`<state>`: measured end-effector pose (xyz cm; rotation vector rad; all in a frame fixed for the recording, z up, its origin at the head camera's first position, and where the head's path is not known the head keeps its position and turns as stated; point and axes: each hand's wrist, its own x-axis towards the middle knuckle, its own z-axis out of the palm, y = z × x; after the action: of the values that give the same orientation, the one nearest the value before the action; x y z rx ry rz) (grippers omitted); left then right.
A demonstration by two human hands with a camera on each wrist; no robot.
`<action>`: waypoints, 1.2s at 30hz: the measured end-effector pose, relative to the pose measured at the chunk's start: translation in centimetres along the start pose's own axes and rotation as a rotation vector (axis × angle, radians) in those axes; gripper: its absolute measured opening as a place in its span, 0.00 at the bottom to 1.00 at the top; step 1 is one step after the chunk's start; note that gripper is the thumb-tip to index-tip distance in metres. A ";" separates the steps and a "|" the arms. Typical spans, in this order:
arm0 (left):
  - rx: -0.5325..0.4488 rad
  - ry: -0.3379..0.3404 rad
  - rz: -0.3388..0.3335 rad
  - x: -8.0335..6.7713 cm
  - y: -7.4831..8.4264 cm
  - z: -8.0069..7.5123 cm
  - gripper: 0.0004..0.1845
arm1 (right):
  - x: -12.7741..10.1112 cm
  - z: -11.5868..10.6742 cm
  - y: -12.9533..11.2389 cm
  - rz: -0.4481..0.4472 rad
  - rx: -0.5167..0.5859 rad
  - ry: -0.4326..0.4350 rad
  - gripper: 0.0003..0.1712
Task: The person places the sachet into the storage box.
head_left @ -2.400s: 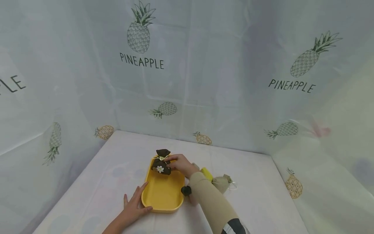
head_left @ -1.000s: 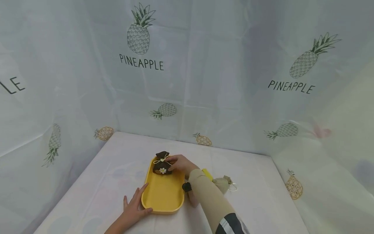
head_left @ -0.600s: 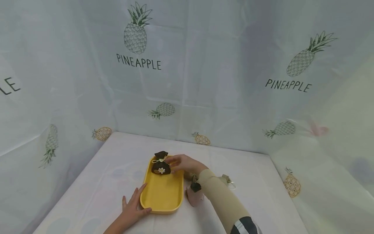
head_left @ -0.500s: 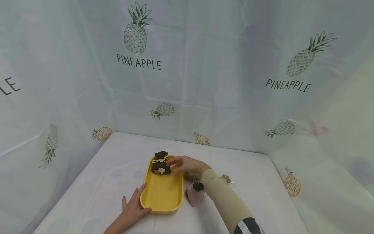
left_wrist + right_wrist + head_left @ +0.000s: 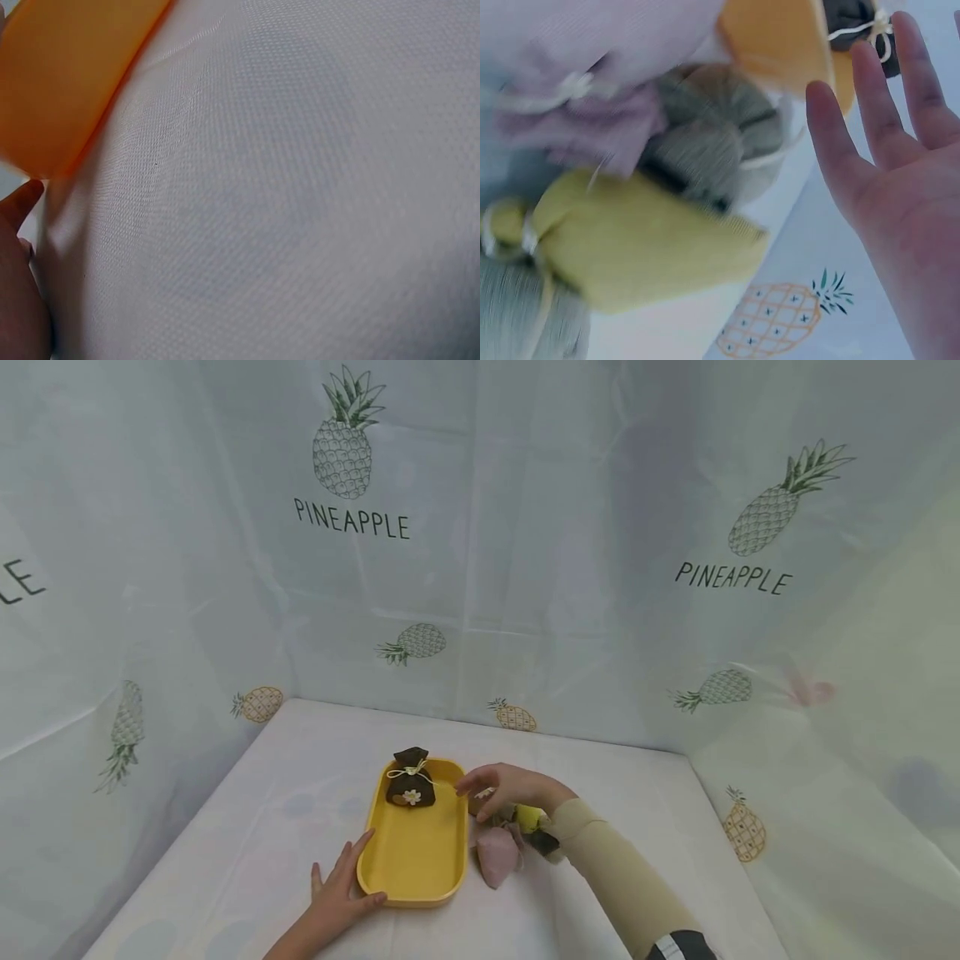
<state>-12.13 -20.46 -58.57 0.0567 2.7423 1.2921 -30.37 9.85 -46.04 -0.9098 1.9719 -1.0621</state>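
A yellow oblong tray (image 5: pixel 411 874) lies on the white table. A dark brown drawstring pouch (image 5: pixel 409 779) with a white flower sits at the tray's far end. My left hand (image 5: pixel 339 891) rests flat against the tray's near left corner, its thumb on the rim; the tray's edge (image 5: pixel 67 75) shows in the left wrist view. My right hand (image 5: pixel 501 787) hovers open just right of the tray, holding nothing, above a cluster of pouches: a pink pouch (image 5: pixel 497 855), a yellow pouch (image 5: pixel 529 817) and a grey-green pouch (image 5: pixel 712 142). In the right wrist view the fingers (image 5: pixel 870 112) are spread.
Pineapple-print curtains wall in the table at the back and both sides. The table's cloth (image 5: pixel 285 810) stretches bare to the left of the tray, and more cloth (image 5: pixel 660 827) lies right of the pouch cluster.
My right hand has let go of the brown pouch, left it in the tray and drawn back to the right over the loose pouches. The left hand stays at the tray.
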 end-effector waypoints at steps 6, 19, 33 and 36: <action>0.002 0.014 0.008 -0.1 -0.1 0.0 0.54 | -1.8 0.0 0.4 0.018 -0.073 -0.037 0.33; 0.009 0.009 -0.012 -0.2 0.3 0.1 0.54 | -4.4 1.4 2.8 0.064 -0.203 -0.020 0.33; 0.016 0.001 -0.025 0.0 0.3 0.1 0.54 | -6.8 2.2 3.6 0.019 -0.196 0.020 0.31; 0.022 0.006 -0.016 0.0 0.2 0.1 0.54 | -7.2 2.4 3.9 0.055 -0.168 0.059 0.29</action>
<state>-12.17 -20.24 -58.44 0.0330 2.7563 1.2603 -25.73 16.56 -48.57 -0.9162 2.1482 -0.9119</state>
